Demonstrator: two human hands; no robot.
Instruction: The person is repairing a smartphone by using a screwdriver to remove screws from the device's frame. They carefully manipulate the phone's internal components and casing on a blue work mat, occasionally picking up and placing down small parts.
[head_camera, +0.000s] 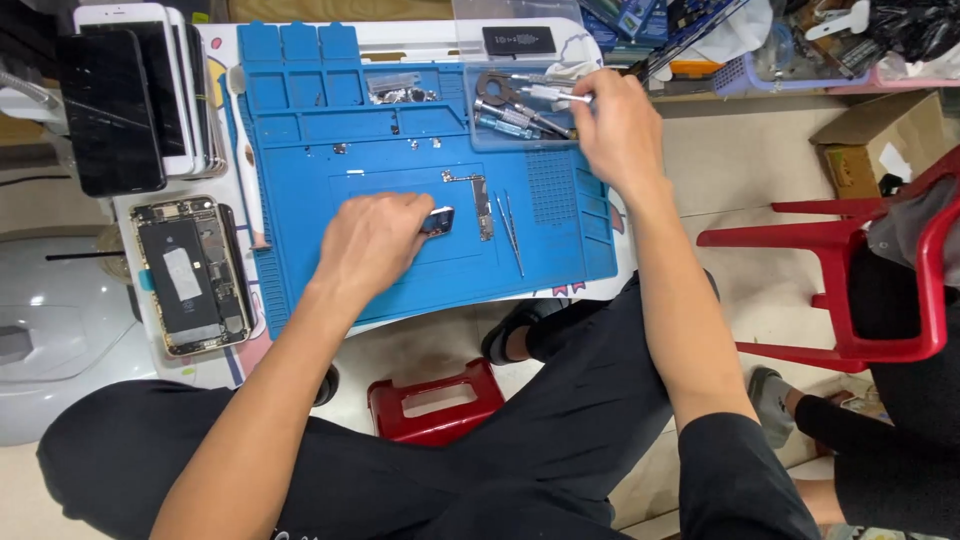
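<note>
Picking a screwdriver
Right hand fingers are pinching a screwdriver; left hand fingers are gripping a small part flat against the blue mat, best kept steady.

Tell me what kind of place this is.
Probably a phone repair bench. A blue repair mat covers the table, an opened phone lies beside it, and the right hand reaches into a tray of screwdrivers. The left hand holds a small part.
</note>
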